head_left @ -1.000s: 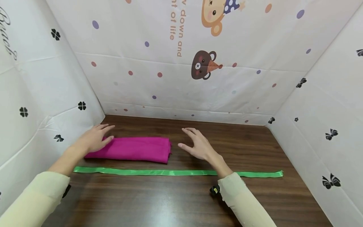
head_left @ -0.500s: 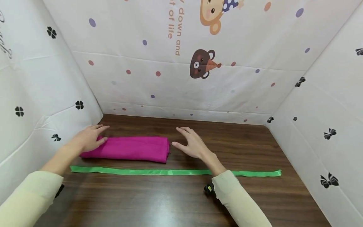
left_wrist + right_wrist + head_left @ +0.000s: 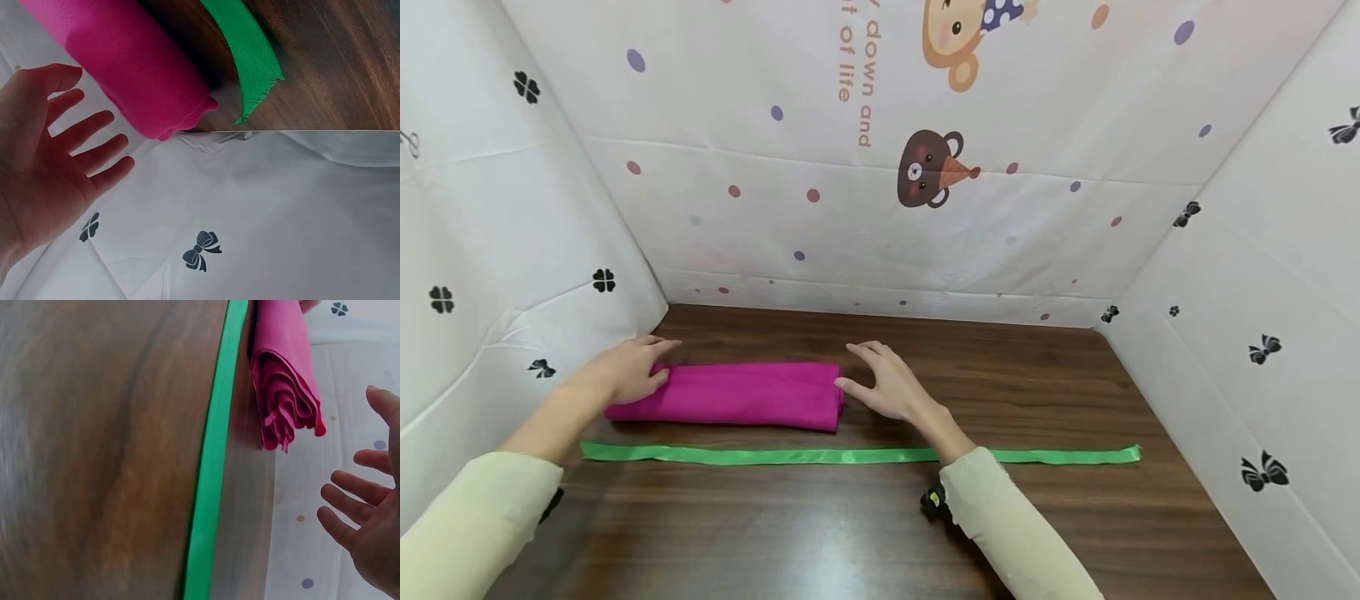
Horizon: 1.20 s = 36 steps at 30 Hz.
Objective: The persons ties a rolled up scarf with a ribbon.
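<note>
Fingers spread, the left hand (image 3: 625, 373) hides the left end of the cloth (image 3: 741, 396), beyond the ribbon (image 3: 760, 457); contact is unclear. The right hand (image 3: 887, 386), fingers parted, is beyond the ribbon's middle. The cloth lies parallel to the ribbon, layered end facing right.

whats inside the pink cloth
At the end of the pink cloth seen by the right wrist camera, only its own layered folds show. Anything deeper in is covered by the outer layers.
</note>
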Motion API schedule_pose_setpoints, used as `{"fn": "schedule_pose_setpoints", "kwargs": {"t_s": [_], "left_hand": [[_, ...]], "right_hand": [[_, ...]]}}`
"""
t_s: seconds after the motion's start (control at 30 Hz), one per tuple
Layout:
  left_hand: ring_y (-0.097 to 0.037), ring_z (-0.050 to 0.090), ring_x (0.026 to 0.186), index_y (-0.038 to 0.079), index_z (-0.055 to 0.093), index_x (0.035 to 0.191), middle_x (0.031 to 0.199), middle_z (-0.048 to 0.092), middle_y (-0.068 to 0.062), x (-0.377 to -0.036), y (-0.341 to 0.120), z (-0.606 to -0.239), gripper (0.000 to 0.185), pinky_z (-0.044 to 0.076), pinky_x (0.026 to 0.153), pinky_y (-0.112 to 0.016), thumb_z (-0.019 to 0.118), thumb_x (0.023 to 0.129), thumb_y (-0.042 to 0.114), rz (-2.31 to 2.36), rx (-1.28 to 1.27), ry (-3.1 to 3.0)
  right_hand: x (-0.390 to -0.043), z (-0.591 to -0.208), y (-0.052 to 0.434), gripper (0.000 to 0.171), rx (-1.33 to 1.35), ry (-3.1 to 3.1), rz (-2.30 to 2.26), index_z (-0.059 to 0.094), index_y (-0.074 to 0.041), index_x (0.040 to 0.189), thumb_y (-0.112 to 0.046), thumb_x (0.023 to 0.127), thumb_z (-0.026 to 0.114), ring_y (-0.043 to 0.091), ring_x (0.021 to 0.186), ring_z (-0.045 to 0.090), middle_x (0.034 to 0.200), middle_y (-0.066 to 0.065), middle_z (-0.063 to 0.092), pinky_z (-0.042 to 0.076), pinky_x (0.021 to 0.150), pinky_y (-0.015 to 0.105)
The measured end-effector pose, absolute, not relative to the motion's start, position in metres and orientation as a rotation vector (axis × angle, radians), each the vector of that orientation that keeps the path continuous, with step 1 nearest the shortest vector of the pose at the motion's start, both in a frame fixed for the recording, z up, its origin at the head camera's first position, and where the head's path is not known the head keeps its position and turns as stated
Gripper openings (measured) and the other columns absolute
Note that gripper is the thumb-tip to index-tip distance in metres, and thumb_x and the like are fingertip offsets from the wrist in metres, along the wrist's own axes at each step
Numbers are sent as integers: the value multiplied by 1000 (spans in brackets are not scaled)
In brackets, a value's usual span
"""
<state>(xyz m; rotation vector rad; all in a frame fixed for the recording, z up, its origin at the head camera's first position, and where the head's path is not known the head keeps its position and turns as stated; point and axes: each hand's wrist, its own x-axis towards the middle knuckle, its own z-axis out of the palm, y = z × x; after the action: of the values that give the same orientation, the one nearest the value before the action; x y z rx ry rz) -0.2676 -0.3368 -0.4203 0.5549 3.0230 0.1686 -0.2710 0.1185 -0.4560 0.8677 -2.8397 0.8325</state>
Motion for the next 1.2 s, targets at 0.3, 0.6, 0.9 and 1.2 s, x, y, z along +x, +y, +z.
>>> {"fn": "schedule_pose_setpoints", "kwargs": {"t_s": [0.3,0.6,0.9,1.2], "left_hand": [[-62,53,128,-7,57,145,139,54,-41,-268,-343,-425,54,44,105,-71,67,96,14,159,548,2985],[-53,64,115,-7,67,131,119,68,-30,-267,-350,-420,41,50,98,-67,70,95,11,157,597,2990],[-52,66,110,-9,71,123,112,72,-28,-263,-355,-415,37,51,96,-67,73,95,16,142,590,2980],[-56,63,115,-10,69,125,114,72,-29,-262,-357,-422,40,49,97,-68,67,98,20,176,545,2923]], "right_hand": [[-268,-462,105,71,927,-2850,848,51,-14,157,-58,103,62,32,145,47,155,11,52,40,117,55],[-263,-462,94,59,1016,-2787,842,61,-10,148,-48,104,66,27,137,54,143,6,61,44,114,48],[-264,-466,91,54,1013,-2822,779,64,-9,145,-44,105,67,26,135,55,141,6,62,45,114,46],[-263,-467,87,53,953,-2887,794,64,-7,144,-44,106,65,29,137,55,141,10,62,43,116,48]]}}
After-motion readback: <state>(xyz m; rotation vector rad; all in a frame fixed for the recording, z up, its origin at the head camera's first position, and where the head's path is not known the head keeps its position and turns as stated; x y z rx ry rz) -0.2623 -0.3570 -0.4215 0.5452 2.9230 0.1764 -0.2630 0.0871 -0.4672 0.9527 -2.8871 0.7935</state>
